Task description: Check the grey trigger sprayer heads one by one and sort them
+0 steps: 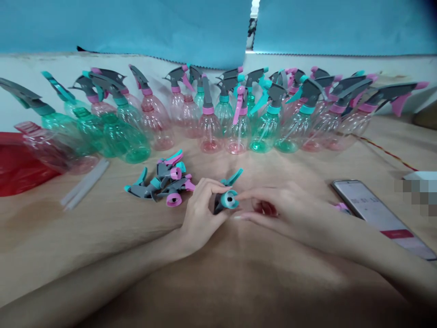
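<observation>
My left hand (201, 214) is closed round a grey spray head with a teal collar and teal trigger (228, 197), collar opening facing me. My right hand (276, 207) is pinched with its fingertips against that collar; something small and reddish shows under its fingers, too hidden to name. A small heap of loose spray heads (164, 182) in grey, teal and pink lies just left of my left hand. Behind, a long row of finished spray bottles (210, 127), green and pink, lies across the brown table (239, 282).
A phone (378, 214) lies face up to the right of my right hand. Clear thin tubes (85, 184) lie at the left, near a red tray (17, 168). Blue sheeting (136, 23) hangs behind the table.
</observation>
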The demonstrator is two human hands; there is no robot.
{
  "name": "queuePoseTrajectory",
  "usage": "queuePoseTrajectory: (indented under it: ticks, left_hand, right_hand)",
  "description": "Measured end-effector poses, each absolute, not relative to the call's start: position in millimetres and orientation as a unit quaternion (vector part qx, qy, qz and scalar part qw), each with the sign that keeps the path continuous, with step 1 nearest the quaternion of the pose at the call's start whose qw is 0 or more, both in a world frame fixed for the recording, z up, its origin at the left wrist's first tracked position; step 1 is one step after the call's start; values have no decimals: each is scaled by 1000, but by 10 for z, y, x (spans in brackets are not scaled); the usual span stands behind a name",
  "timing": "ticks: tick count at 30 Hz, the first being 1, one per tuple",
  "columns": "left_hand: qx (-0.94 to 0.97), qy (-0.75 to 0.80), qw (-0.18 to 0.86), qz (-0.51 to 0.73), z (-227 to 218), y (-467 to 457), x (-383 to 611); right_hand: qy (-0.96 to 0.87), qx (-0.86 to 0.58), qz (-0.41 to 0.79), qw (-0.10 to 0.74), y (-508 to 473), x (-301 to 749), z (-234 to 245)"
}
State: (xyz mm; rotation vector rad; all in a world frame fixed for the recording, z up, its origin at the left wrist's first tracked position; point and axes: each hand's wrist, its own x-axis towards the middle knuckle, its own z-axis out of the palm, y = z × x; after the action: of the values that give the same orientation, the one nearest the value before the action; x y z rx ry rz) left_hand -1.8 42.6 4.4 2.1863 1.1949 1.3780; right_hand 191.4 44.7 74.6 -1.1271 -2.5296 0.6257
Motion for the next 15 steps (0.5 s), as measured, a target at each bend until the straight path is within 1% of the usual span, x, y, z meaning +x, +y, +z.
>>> queuePoseTrajectory:
  ticks: [3,10,15]
  left_hand:
    - [752,417,157,485,29,431,-15]
    - [731,407,208,507,-10,435,-24]
    - [754,395,205,482,24,400,-32]
  right_hand:
    - [-875,-398,238,137,444,1888,724]
    - [-863,-358,320,157,439,1875,704]
    - [-847,-364,356,155,504,1928,696]
